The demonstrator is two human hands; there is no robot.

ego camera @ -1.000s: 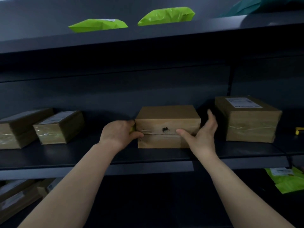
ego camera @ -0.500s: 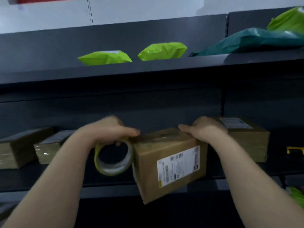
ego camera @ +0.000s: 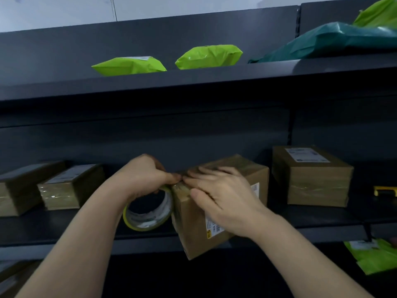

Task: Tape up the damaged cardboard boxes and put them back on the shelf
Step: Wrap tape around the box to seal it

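The left hand (ego camera: 148, 179) grips the tape roll (ego camera: 137, 226) against the tilted cardboard box (ego camera: 261, 179) at the shelf (ego camera: 86, 247) front; the right hand (ego camera: 225, 203) lies flat on it, fingers spread, likely pressing the tape end down

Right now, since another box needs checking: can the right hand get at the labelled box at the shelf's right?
Probably yes: nothing stands between the right hand and the labelled box. But that hand presses on the tilted box and would have to leave it first.
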